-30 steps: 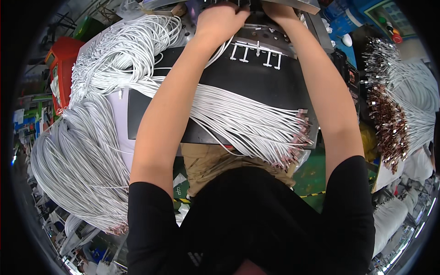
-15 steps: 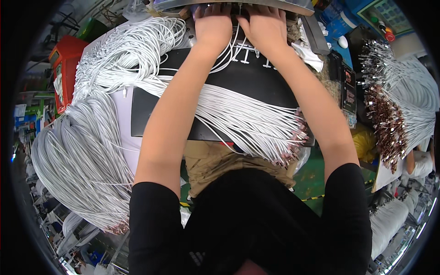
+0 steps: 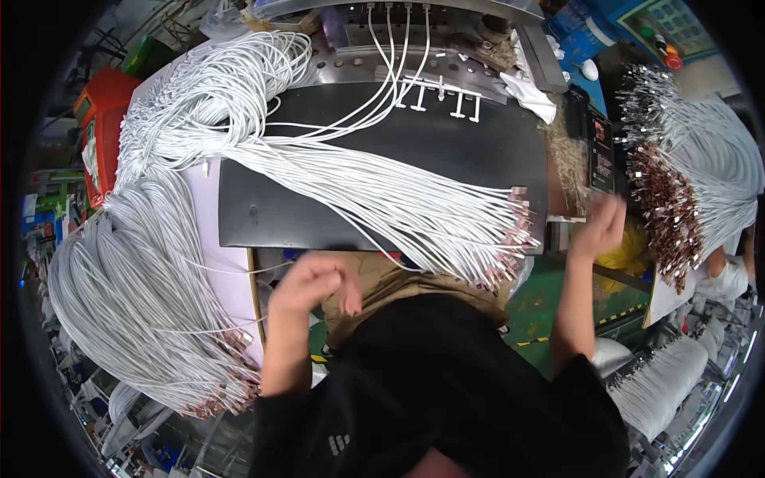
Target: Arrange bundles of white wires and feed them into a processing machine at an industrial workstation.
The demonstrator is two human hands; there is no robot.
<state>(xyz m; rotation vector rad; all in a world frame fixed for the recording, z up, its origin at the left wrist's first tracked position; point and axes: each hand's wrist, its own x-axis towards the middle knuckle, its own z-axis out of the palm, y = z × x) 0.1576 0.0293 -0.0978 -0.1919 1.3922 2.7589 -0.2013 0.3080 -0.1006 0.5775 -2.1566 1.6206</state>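
head view: in a cable workshop, a person's left hand [image 3: 315,288] hangs at the near edge of a black mat [image 3: 494,151], its fingers loosely bent, while the right hand [image 3: 599,231] lifts beside the mat's right edge. both are blurred; neither shows anything in its grip, and whether the fingertips meet cannot be told. a bundle of white cables [image 3: 390,203] fans across the mat toward the near right, ending in copper-coloured connectors [image 3: 514,231]. at the far side, four white cables [image 3: 428,32] reach up to a metal machine [image 3: 478,8]. each strand looks light, smooth and bendy, likely springy and apt to slip or tangle; the gathered bundle should weigh more. the connectors seem the fragile part, so the jackets just behind them look the safer hold.
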